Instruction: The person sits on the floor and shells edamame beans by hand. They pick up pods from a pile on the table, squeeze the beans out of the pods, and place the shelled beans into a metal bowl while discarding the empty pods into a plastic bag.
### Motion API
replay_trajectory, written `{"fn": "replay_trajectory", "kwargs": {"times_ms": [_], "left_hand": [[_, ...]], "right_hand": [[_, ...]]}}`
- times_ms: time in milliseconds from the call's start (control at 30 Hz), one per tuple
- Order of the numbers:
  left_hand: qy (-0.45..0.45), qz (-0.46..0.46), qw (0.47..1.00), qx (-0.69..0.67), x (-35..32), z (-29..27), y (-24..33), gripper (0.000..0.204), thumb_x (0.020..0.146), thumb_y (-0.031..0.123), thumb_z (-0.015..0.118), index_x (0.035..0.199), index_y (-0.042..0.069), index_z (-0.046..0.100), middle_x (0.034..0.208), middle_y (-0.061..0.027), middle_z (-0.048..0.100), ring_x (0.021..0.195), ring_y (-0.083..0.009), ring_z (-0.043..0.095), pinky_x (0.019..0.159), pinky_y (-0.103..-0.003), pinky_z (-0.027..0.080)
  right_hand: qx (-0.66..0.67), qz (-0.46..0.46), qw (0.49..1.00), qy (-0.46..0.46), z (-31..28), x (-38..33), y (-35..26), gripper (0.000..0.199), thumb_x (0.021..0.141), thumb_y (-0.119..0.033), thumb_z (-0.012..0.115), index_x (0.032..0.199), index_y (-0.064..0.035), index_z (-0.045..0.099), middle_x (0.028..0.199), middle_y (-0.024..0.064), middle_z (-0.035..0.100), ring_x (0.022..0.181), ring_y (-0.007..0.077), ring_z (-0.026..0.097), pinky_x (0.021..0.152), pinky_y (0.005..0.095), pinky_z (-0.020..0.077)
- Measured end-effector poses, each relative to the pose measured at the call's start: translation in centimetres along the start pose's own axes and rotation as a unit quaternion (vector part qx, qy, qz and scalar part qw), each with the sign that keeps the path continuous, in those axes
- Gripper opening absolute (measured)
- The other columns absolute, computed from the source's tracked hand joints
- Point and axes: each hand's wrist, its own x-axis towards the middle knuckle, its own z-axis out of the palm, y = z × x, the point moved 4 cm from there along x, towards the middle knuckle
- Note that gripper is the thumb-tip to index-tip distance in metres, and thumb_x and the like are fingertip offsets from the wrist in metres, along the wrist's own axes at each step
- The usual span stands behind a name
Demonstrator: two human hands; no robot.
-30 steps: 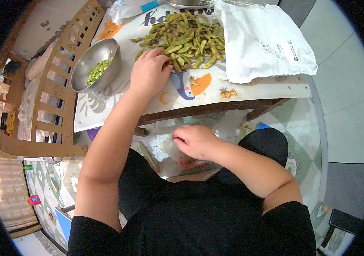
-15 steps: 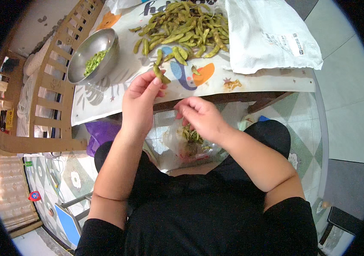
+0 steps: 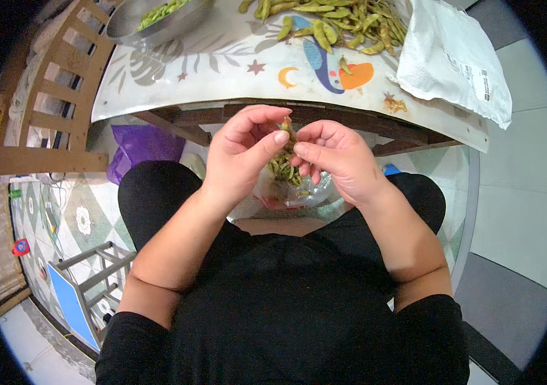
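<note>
In front of my lap, my left hand [image 3: 238,153] pinches a green-brown soybean pod [image 3: 288,130] upright between thumb and fingers. My right hand [image 3: 344,157] meets it from the other side, thumb and fingertips closed against the pod's lower part; its fingers partly hide the contact. Below both hands, a clear plastic bag [image 3: 317,190] holds several pods or empty husks [image 3: 284,171]. On the table, a steel bowl [image 3: 187,24] contains bright green shelled beans [image 3: 163,11]. A heap of soybean pods [image 3: 358,20] lies to its right, cut off by the upper edge.
The table [image 3: 222,77] has a printed white cover, its near edge just beyond my hands. A white sack [image 3: 456,67] lies at the right. One loose pod piece [image 3: 344,65] rests near the edge. A purple bag [image 3: 142,151] and blue-topped stool [image 3: 73,307] stand left.
My left hand has brought the pod down from above the table edge toward my lap. My right hand has come up to meet it. The view has tipped lower.
</note>
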Motion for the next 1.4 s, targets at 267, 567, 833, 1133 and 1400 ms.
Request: {"fn": "replay_trajectory", "kwargs": {"times_ms": [267, 567, 833, 1133, 1400], "left_hand": [[0.034, 0.020, 0.998, 0.050, -0.1, -1.3, -0.8, 0.013, 0.075, 0.001, 0.057, 0.087, 0.000, 0.059, 0.087, -0.0064, 0.056, 0.080, -0.0107, 0.052, 0.071, -0.021, 0.041], [0.005, -0.039, 0.999, -0.031, -0.3, -1.2, -1.5, 0.014, 0.079, 0.006, 0.052, 0.090, 0.000, 0.057, 0.085, -0.0061, 0.057, 0.074, -0.0123, 0.052, 0.068, -0.024, 0.042], [-0.018, -0.173, 0.984, -0.042, 0.0, -1.4, -3.2, 0.017, 0.079, 0.010, 0.053, 0.093, 0.000, 0.056, 0.084, -0.0051, 0.058, 0.074, -0.0114, 0.053, 0.069, -0.024, 0.042], [0.025, -0.160, 0.984, 0.068, 0.2, -2.6, -3.9, 0.013, 0.079, 0.017, 0.054, 0.078, 0.004, 0.056, 0.069, 0.0016, 0.054, 0.063, -0.0063, 0.046, 0.061, -0.019, 0.037], [-0.054, -0.152, 0.982, 0.096, 0.6, -3.0, -3.9, 0.019, 0.082, 0.020, 0.050, 0.073, 0.003, 0.052, 0.068, 0.0012, 0.051, 0.067, -0.0077, 0.047, 0.064, -0.020, 0.038]], "right_hand": [[-0.063, -0.006, 0.997, 0.053, 0.5, 0.0, 0.2, 0.019, 0.073, -0.009, 0.061, 0.085, -0.0021, 0.049, 0.070, 0.0018, 0.055, 0.055, 0.0050, 0.049, 0.045, 0.0158, 0.0381], [-0.165, -0.116, 0.974, 0.101, 0.2, -0.3, -0.4, 0.013, 0.071, -0.003, 0.062, 0.077, -0.0006, 0.051, 0.069, 0.0016, 0.055, 0.059, 0.0049, 0.049, 0.054, 0.0180, 0.0421], [-0.294, -0.034, 0.950, 0.099, -1.7, 0.1, -0.4, 0.015, 0.069, -0.007, 0.063, 0.078, -0.0004, 0.053, 0.067, 0.0023, 0.055, 0.059, 0.0069, 0.050, 0.054, 0.0202, 0.0423], [-0.479, -0.081, 0.867, 0.112, -2.0, 0.2, -0.4, 0.017, 0.071, -0.016, 0.061, 0.081, -0.0027, 0.057, 0.067, 0.0056, 0.058, 0.059, 0.0125, 0.054, 0.057, 0.0250, 0.0438], [-0.602, -0.297, 0.699, 0.245, -0.6, 1.9, -8.4, 0.017, 0.075, -0.017, 0.057, 0.080, -0.0013, 0.058, 0.070, 0.0062, 0.056, 0.060, 0.0120, 0.053, 0.058, 0.0230, 0.0406]]}}
